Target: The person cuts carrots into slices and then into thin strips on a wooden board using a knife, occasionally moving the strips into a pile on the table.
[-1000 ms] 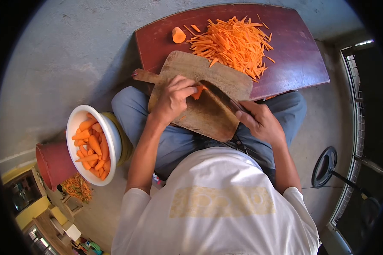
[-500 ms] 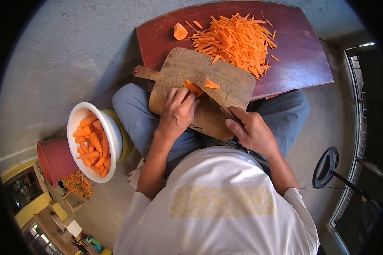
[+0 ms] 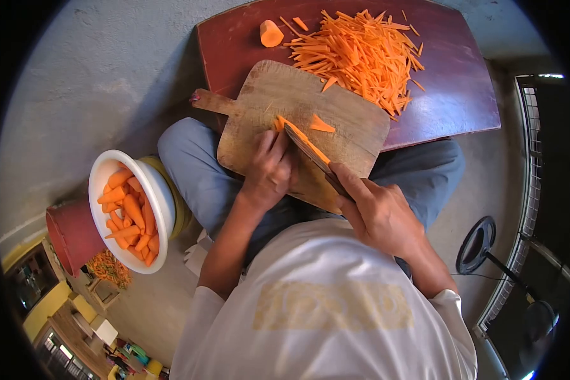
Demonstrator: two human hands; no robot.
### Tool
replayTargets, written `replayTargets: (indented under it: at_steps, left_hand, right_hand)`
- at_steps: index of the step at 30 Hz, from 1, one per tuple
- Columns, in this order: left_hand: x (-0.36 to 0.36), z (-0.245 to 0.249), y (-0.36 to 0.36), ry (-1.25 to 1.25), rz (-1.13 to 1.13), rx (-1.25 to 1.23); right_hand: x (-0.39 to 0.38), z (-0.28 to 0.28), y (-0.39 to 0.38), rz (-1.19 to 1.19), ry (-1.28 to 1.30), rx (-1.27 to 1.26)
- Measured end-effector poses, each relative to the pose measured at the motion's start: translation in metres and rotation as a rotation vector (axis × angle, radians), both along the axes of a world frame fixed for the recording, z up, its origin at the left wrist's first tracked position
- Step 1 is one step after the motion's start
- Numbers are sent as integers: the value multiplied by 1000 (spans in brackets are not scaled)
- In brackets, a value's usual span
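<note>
On the wooden cutting board [image 3: 297, 88], which lies across the lap and the edge of the red table, my left hand [image 3: 272, 168] has its fingers curled together over a piece of carrot [image 3: 278, 125]. Most of that piece is hidden by the fingers and the blade. My right hand [image 3: 386, 215] grips a knife [image 3: 307, 149] by its handle, the blade slanting up toward the left fingertips. A long carrot slice [image 3: 313, 151] runs along the far side of the blade. A small carrot offcut [image 3: 322, 124] lies apart on the board.
Beyond the board, a heap of carrot sticks [image 3: 358, 57] and a carrot chunk [image 3: 271, 33] rest on the red table [image 3: 449, 82]. At left, a white basin [image 3: 164, 209] holds several whole carrots, near a red bucket [image 3: 73, 237] and a pile of peelings [image 3: 111, 268].
The knife and my right hand have moved nearer the body, and a long carrot slice now shows beside the blade. My left hand stays at the carrot. The camera view has shifted slightly.
</note>
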State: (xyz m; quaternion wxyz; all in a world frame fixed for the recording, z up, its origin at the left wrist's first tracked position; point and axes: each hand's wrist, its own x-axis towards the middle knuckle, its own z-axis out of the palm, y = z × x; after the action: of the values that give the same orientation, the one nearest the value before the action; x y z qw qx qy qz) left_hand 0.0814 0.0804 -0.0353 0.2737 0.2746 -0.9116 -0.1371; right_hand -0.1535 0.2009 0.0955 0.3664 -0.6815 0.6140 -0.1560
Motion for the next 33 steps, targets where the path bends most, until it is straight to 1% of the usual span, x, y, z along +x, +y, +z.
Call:
replayTargets:
  at_steps: [4, 7, 10, 13, 16, 19, 22, 25, 28, 31, 33]
  left_hand:
    - [-4, -3, -1, 49, 13, -31]
    - [-5, -5, 2, 75, 43, -48]
    - [-5, -2, 1, 78, 54, -23]
    - [-3, -2, 4, 86, 57, -9]
    - [-4, -3, 2, 106, 54, -18]
    - [-5, -5, 3, 100, 68, -31]
    - [-4, -2, -1, 94, 57, -38]
    - [0, -7, 3, 124, 63, -14]
    - [4, -3, 4, 142, 40, 11]
    - [8, -1, 2, 124, 24, 9]
    - [8, -1, 0, 108, 10, 11]
  right_hand:
    - [0, 3, -12, 9, 37, 81]
    - [4, -39, -30, 17, -67, -166]
    - [0, -29, -26, -51, -121, -127]
    - [-4, -4, -15, -45, -62, 45]
    - [4, -21, -24, -29, -75, -54]
    - [11, -40, -39, 15, -85, -232]
    - [6, -20, -31, 1, -57, -150]
    - [1, 1, -23, -7, -31, 3]
    - [4, -10, -19, 28, -16, -139]
    - [8, 3, -20, 20, 19, -11]
    - [7, 8, -22, 40, 54, 26]
